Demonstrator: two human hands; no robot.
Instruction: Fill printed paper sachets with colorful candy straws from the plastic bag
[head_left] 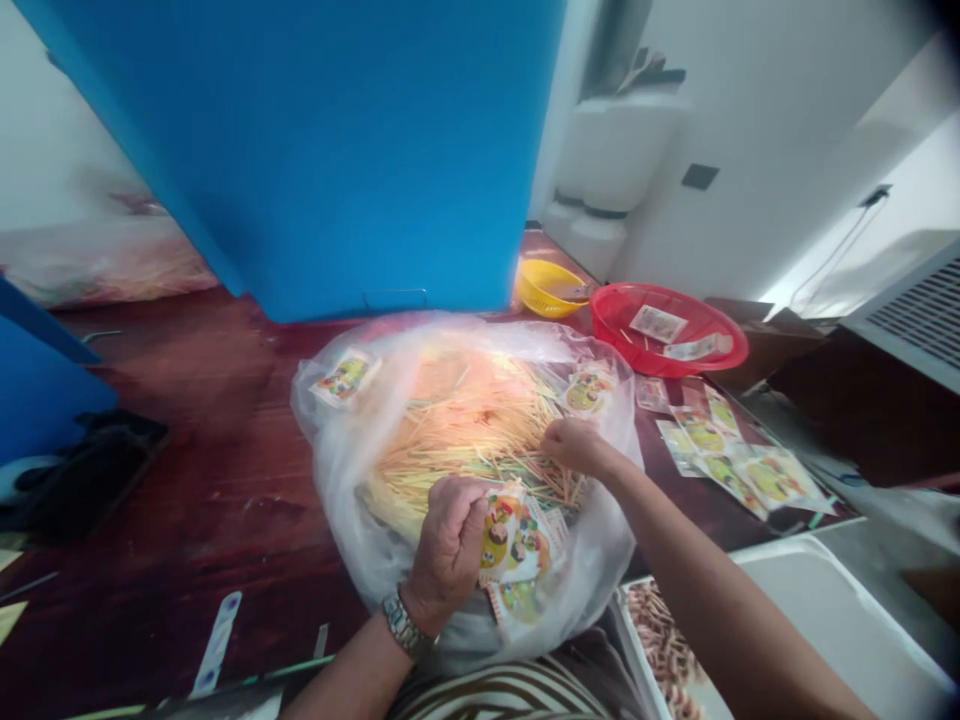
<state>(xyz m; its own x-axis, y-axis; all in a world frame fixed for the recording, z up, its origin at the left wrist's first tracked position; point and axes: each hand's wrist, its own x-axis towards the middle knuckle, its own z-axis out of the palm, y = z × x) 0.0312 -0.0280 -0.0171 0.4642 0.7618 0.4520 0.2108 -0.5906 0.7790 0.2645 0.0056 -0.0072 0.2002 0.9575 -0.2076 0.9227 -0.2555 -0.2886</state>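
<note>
A large clear plastic bag lies open on the dark red table, full of thin yellow, orange and green sticks. My left hand, with a metal watch on the wrist, is closed on a printed packet at the bag's near side. Below it, another printed packet lies on the plastic. My right hand is closed at the right edge of the sticks; what its fingers hold is hidden. More packets rest on the bag's rim at the upper left and upper right.
A red basket with packets and a yellow basket stand behind right. Flat printed packets lie right of the bag. A white tray holds brown pieces at lower right. Blue panels rise behind.
</note>
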